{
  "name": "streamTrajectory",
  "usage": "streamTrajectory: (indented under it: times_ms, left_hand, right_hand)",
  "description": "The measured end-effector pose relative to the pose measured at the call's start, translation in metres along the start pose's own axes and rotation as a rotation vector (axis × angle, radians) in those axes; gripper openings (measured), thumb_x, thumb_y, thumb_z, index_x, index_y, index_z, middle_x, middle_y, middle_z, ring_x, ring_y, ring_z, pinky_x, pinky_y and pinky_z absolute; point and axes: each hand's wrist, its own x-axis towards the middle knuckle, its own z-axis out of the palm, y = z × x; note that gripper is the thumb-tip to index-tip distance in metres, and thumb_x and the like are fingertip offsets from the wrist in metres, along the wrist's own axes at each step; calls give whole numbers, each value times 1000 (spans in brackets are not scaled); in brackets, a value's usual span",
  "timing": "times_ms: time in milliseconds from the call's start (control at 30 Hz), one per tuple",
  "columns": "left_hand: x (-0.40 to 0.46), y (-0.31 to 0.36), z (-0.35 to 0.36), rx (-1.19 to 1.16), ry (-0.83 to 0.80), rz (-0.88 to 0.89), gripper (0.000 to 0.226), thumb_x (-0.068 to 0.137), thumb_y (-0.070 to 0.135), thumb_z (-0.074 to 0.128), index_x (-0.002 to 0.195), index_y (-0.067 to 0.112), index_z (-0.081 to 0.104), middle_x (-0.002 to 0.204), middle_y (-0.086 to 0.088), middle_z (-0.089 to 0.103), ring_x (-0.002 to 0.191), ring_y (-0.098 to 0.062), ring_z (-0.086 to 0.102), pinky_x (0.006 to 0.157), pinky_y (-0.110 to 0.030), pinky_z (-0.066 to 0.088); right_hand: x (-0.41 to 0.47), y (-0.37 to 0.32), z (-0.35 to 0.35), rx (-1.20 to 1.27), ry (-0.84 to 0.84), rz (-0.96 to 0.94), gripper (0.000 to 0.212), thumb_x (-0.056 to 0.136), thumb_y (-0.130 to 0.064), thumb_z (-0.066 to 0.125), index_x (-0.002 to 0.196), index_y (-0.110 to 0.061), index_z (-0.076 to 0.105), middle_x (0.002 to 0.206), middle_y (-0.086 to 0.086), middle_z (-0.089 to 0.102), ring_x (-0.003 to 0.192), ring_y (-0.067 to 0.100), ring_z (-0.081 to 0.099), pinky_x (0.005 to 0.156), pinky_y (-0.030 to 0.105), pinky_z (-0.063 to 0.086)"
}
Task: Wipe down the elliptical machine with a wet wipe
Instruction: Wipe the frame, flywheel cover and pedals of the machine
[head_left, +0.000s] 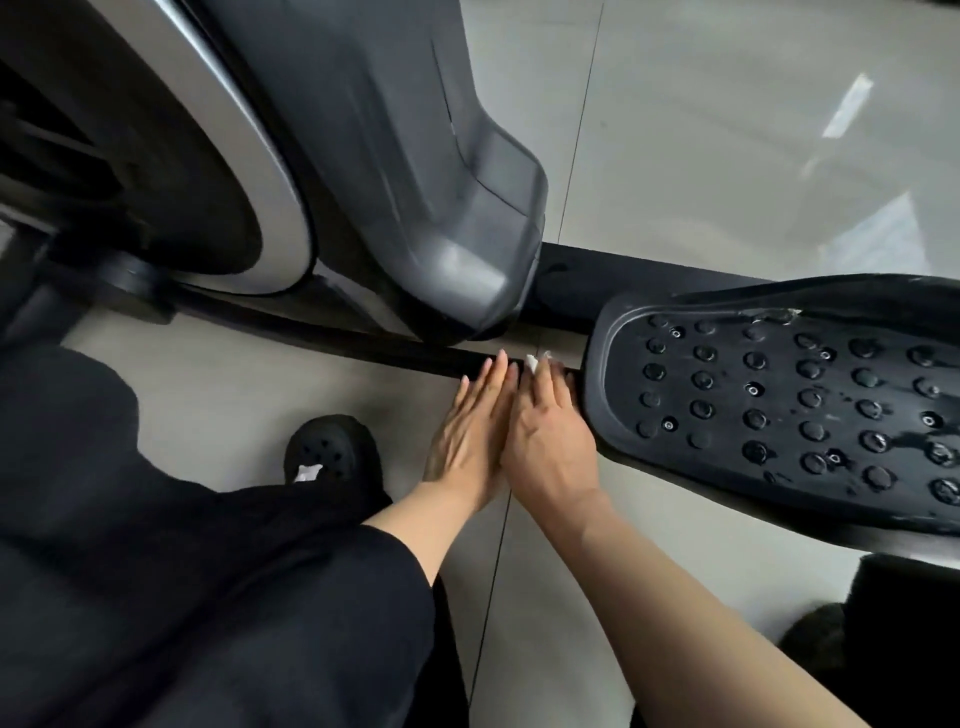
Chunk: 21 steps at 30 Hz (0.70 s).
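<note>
A: Where's the wipe rn?

B: I'm pressing the wet wipe (532, 362) under my right hand (550, 441), fingers curled on it, against the low black rail (395, 349) by the pedal (779, 395). Left hand (470, 431) is lying flat beside, holding nothing.

A: Progress?

B: Pedal's looking wet, prob done; can't tell abt the grey housing (415, 156).

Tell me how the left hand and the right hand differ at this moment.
The left hand lies flat with straight fingers and nothing visible under it; the right hand has bits of white wet wipe showing at its fingertips. The left hand is farther from the studded pedal; the right hand sits right beside the pedal's edge. Both reach palm down to the black rail, side by side and touching.
</note>
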Motion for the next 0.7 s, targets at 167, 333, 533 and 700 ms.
streamTrajectory:
  times_ms: [167, 333, 533, 700]
  left_hand:
    - [-22, -42, -10, 99, 74, -285, 88, 91, -2, 48, 155, 20, -7, 161, 8, -22, 149, -26, 8, 113, -32, 28]
    - [-17, -74, -37, 107, 103, -308, 81, 93, 0, 45, 155, 12, -5, 161, 1, -22, 150, -22, 7, 115, -28, 23]
    - [-7, -94, -49, 48, 62, -367, 82, 94, 2, 51, 156, 14, -1, 163, 2, -15, 148, -18, 18, 112, -28, 29]
    - [-7, -114, -50, -102, 134, -346, 83, 91, -1, 50, 156, 15, 1, 163, 4, -9, 149, -16, 13, 112, -27, 31]
  right_hand:
    - [2, -9, -1, 136, -33, 76, 63, 95, -15, 32, 149, 11, 11, 157, 30, 9, 148, 37, 9, 120, 37, 7]
    - [16, -33, 2, 268, 23, 122, 68, 92, -14, 35, 152, 5, 8, 160, 23, 5, 150, 33, 2, 121, 39, -3]
    - [56, -75, 4, 178, 0, -138, 66, 96, -30, 14, 153, -2, -3, 162, 17, -4, 150, 26, -7, 119, 36, -10]
    - [50, -50, 22, 323, 307, 61, 59, 72, -2, 41, 128, 1, 60, 123, 14, 64, 114, 36, 56, 96, 38, 48]
